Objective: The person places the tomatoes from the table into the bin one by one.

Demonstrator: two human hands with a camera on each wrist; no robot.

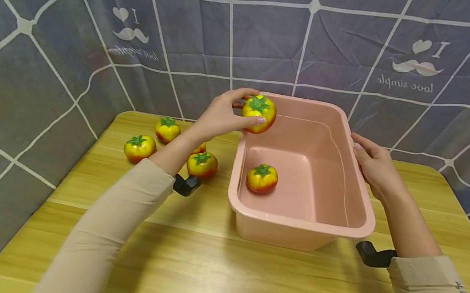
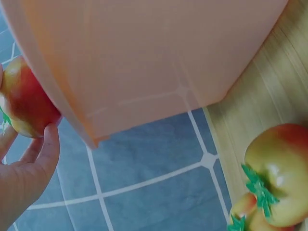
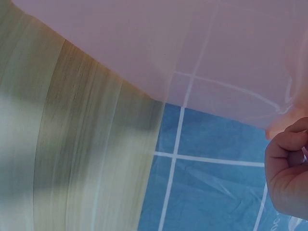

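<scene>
My left hand grips a yellow-red tomato with a green leafy top, thumb on the near side and fingers behind. It holds the tomato over the left rim of a pink plastic basin, near the far left corner. In the left wrist view, the held tomato is right by the basin's edge. Inside the basin, one more tomato lies on the bottom at the left. On the right side, my right hand holds the basin's rim, fingers outside.
Several more tomatoes sit on the wooden table left of the basin, one partly behind my left forearm. A grey-blue curtain with white lines hangs behind the table. Black wrist mounts stick out from both sleeves.
</scene>
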